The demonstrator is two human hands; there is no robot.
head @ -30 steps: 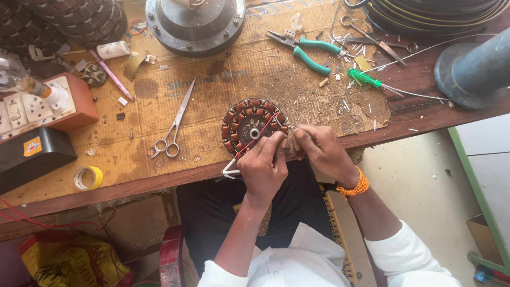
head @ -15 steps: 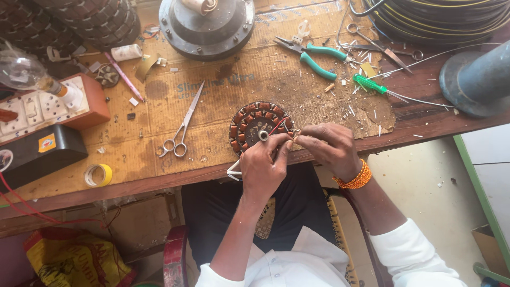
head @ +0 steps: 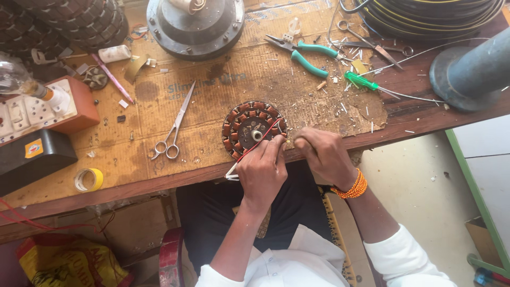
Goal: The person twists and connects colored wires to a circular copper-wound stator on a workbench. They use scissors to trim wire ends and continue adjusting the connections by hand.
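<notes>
Copper-wound stator [head: 249, 126], round and ringed with reddish coils, is seen lying flat near the front edge of the desk [head: 127, 178], on a sheet of worn cardboard [head: 234, 74]. The left hand [head: 261, 172] is placed at the stator's lower right rim, its fingers [head: 276, 146] drawn together and pinched on a thin red wire [head: 258, 142] that is stretched from the hub down past the rim; white lead ends [head: 232, 174] are seen poking out just left of that hand. The right hand [head: 322, 154] is held just beside the stator's right edge, its fingers [head: 304, 143] curled shut; what is gripped inside them cannot be told. An orange bead bracelet [head: 350, 187] is worn on the right wrist.

Steel scissors [head: 172, 127] are laid to the left of the stator, well apart from it. Green-handled pliers [head: 308, 53] and a green screwdriver [head: 364, 82] are found further back on the right, among scattered wire clippings. A grey motor housing [head: 194, 24] is stood at the back of the desk, and a roll of yellow tape [head: 88, 179] is set near the front left edge. A switchboard box [head: 42, 109] with a clear bulb [head: 13, 77] is kept at the left.
</notes>
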